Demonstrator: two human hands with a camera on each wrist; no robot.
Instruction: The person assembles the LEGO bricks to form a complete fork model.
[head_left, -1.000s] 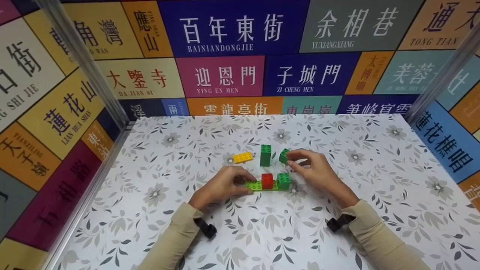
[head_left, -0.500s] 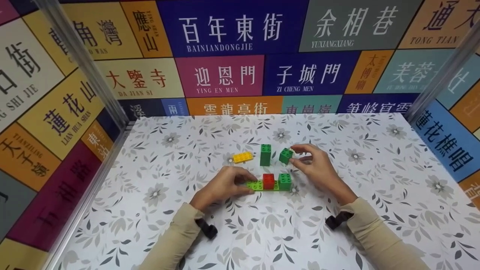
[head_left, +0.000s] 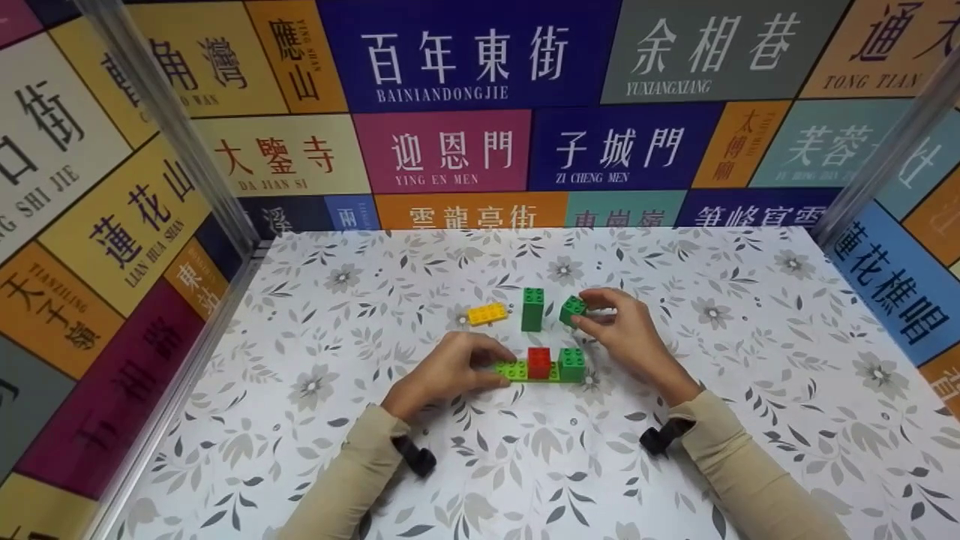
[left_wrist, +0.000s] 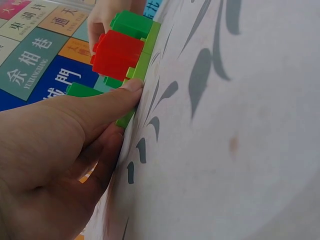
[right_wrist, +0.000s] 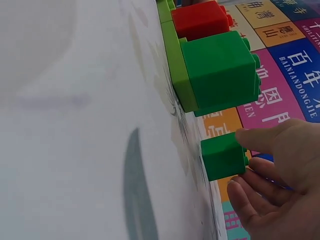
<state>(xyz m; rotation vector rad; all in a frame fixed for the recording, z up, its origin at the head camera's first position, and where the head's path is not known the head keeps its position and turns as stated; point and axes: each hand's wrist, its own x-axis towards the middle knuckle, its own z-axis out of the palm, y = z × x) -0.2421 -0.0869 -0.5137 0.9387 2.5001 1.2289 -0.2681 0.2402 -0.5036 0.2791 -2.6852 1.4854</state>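
My left hand (head_left: 450, 367) pinches the left end of a light green building-block plate (head_left: 517, 372), thumb on the near side in the left wrist view. A red brick (head_left: 538, 364) and a green brick (head_left: 571, 366) stand on the plate, the green one at its right end. Behind the plate, my right hand (head_left: 630, 324) holds a loose green brick (head_left: 574, 309) between thumb and fingers. In the right wrist view, the thumb meets this green brick (right_wrist: 222, 156) on one side, while the other fingers curl beside its studded face.
A tall green block stack (head_left: 532, 310) stands just left of the loose brick. Farther left lies a flat yellow brick (head_left: 487, 313). A flower-patterned cloth (head_left: 315, 442) covers the table, with a panel of colourful signs (head_left: 439, 157) rising behind.
The right-hand fingers have shifted around the loose green brick, which has turned a little and shows more of its top. The left hand and the plate have barely moved.
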